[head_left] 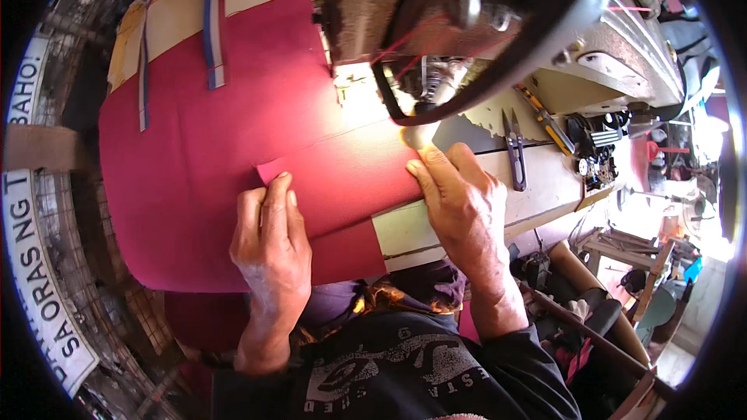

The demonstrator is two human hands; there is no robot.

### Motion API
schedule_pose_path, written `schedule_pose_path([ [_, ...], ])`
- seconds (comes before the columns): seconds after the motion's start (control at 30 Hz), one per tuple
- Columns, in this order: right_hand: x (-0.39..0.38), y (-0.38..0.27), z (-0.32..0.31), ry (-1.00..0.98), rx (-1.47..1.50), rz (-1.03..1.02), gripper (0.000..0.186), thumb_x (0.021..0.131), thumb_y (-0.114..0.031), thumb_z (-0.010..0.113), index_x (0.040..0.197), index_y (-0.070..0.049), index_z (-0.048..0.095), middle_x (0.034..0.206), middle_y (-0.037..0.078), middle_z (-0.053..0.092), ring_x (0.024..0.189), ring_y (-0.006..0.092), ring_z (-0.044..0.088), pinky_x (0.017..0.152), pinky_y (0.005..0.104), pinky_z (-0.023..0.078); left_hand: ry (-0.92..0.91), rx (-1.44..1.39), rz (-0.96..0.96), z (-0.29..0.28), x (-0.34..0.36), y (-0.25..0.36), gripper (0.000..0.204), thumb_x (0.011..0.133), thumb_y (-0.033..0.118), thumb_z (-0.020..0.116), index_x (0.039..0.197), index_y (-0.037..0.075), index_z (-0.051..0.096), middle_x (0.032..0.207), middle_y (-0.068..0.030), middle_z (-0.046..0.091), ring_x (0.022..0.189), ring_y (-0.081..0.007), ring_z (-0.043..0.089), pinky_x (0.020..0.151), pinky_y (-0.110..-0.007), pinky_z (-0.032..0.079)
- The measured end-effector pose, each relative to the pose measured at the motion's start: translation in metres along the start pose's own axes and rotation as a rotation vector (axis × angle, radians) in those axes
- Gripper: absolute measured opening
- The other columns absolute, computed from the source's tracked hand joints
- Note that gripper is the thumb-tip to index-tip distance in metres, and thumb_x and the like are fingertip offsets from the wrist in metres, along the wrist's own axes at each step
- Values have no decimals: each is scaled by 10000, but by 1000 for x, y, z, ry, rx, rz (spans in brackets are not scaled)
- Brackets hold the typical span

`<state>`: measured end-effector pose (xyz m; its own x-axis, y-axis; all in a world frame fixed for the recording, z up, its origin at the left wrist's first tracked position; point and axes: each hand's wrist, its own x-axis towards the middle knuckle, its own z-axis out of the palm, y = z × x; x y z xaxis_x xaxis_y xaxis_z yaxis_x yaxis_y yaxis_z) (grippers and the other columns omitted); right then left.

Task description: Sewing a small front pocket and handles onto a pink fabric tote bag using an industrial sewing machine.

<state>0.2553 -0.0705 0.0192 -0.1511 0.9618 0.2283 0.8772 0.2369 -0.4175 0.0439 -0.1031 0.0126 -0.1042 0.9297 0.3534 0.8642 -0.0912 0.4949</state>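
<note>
A large sheet of dark red fabric (187,179) is spread over the sewing table, its right part beneath the sewing machine (420,23). My left hand (272,241) is closed, with a small raised flap of the fabric between thumb and fingers. At the cloth's right edge, my right hand (467,202) is also closed, its thumb and forefinger on the fabric just in front of the brightly lit needle area. Glare and the dark curved bar (513,70) hide the needle tip. Under the near edge, another red piece (350,253) lies on the pale tabletop.
Right of my right hand lie thread snips (514,152) and a yellow-and-black cutter (545,118). Striped straps (214,23) rest on the cloth's far left. Wire mesh (70,210) stands at the left. Wooden frames (638,264) and clutter fill the right side.
</note>
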Motion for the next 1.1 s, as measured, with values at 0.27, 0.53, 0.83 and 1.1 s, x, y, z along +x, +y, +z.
schedule_pose_path([
  [0.27,3,-6,-6,-33,-52,53,341,934,-107,727,1273,-153,729,776,108,546,616,240,561,600,374,481,-11,134,109,-4,-13,-1,326,873,-12,716,1195,23,682,936,-101,586,844,-266,607,772,-422,473],
  [0.53,4,-6,-3,-69,20,69,326,952,-52,695,1278,-69,705,839,138,591,700,233,582,668,352,490,21,111,112,-4,-15,-12,337,848,25,749,1179,29,684,857,-57,561,780,-234,582,726,-408,426],
  [0.83,3,0,5,19,-9,-5,326,948,-125,703,1273,-144,697,800,119,555,616,292,615,573,406,498,21,147,91,-4,-9,-12,339,855,21,734,1188,43,677,804,-58,530,732,-235,563,683,-400,421],
  [1.1,1,-8,4,29,-179,-34,360,918,-129,716,1277,-149,698,832,105,545,713,282,605,635,410,491,49,145,120,-1,-11,-14,323,862,18,719,1181,44,673,783,-66,513,699,-239,542,663,-397,411],
])
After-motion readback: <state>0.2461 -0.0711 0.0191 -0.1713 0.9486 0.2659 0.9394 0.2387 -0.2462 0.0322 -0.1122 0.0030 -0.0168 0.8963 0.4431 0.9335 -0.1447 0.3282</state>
